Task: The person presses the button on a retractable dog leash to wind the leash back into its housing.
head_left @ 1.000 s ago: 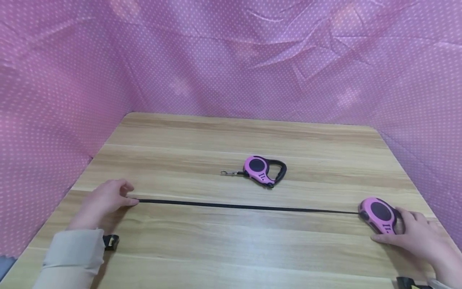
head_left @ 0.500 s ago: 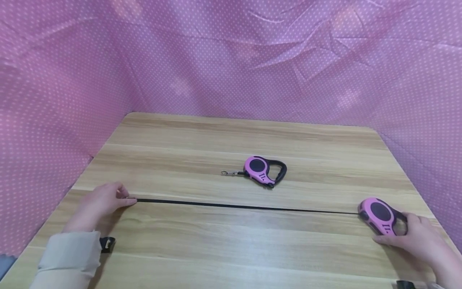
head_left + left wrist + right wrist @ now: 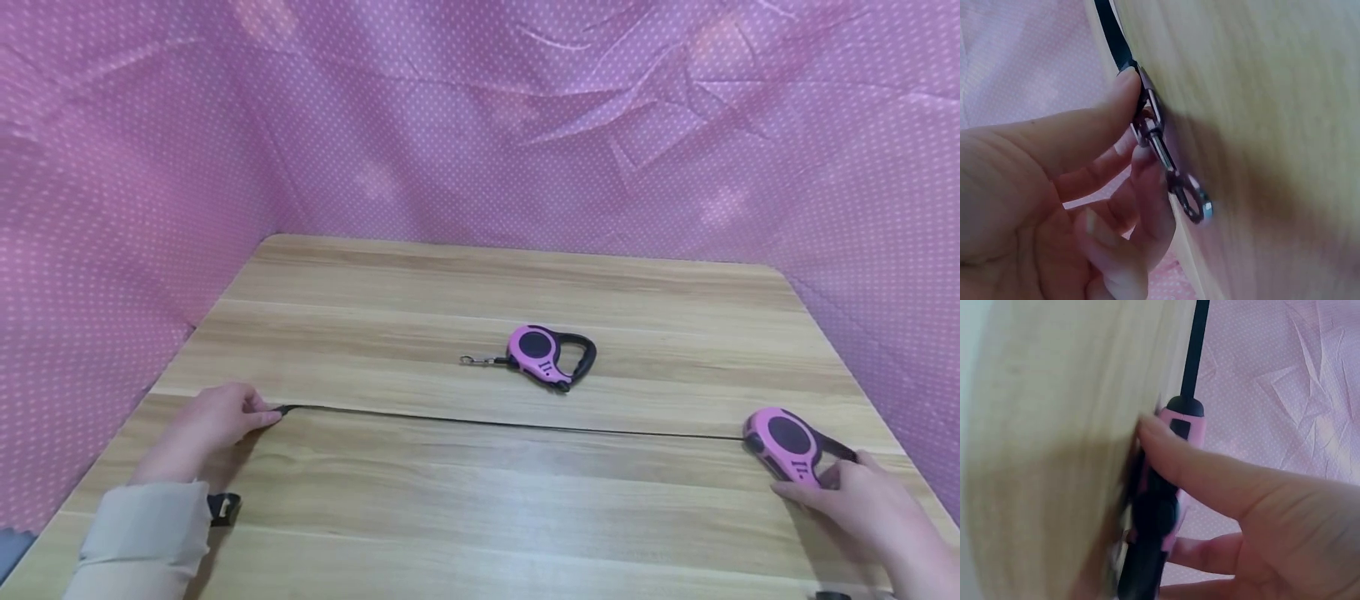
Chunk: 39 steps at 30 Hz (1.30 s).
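A pink and black retractable dog leash (image 3: 783, 442) is held by my right hand (image 3: 862, 504) at the table's right side. In the right wrist view, the thumb (image 3: 1169, 447) lies along the casing's edge near its black button. From its nose a thin black strap (image 3: 487, 423) stretches across to my left hand (image 3: 213, 425). That hand pinches the strap's end where it meets a metal snap clip (image 3: 1161, 150), which hangs past the fingers in the left wrist view. Some right fingers are hidden behind the casing.
A second pink and black retractable leash (image 3: 534, 354) lies farther back near the table's middle, its clip (image 3: 477, 361) pointing left. The wooden table (image 3: 480, 517) is bordered by pink dotted cloth (image 3: 480, 150) behind and at both sides.
The strap has turned from showing its flat side to nearly edge-on. My left hand has shifted slightly left. My right hand has moved a little lower on the leash handle.
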### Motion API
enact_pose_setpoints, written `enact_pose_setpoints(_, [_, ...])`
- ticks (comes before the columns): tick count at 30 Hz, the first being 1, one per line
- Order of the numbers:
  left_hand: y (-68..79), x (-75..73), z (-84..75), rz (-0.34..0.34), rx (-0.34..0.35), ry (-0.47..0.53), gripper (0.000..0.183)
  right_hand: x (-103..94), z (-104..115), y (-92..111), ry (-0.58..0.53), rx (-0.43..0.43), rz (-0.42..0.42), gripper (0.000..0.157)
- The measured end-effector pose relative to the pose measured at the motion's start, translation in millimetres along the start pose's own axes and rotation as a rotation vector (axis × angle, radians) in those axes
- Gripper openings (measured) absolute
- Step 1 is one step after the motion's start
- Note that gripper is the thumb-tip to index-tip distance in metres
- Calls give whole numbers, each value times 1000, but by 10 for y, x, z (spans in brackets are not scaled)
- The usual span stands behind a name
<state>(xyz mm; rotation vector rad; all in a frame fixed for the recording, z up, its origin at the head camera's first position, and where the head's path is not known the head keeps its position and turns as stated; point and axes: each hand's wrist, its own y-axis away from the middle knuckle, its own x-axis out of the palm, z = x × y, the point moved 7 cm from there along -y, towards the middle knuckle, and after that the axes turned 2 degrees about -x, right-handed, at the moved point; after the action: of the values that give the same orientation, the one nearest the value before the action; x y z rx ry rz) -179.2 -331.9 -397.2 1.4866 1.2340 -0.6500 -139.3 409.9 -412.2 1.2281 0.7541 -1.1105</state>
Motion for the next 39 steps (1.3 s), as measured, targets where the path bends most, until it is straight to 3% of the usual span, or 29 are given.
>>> enact_pose_setpoints(5, [12,1,-39,1,3,-7,33,-33,-9,-1,7,-53,-127,64])
enact_pose_setpoints(14, [69,-36,-102,-45,-22,65,45,-56,-13,-16,56,-131,-141,70])
enact_pose_setpoints(20, [87,-90,-141,-85,-17,102,52,-118,96,19,81,-220,-201,39])
enact_pose_setpoints(22, [88,-109,-163,-110,1,90,53,-118,129,27,85,-207,-190,40])
enact_pose_setpoints(27, [88,-190,-233,-236,54,96,52,-57,171,5,-30,-116,-44,49])
enact_pose_setpoints(31, [110,-253,-263,-341,67,163,57,-61,184,-37,-152,-66,2,58])
enact_pose_setpoints(35, [145,-338,-272,-463,53,223,57,-162,213,-68,-216,-75,-72,70])
enact_pose_setpoints(39, [206,-468,-262,-615,60,265,49,-283,232,-15,-264,-72,-210,64])
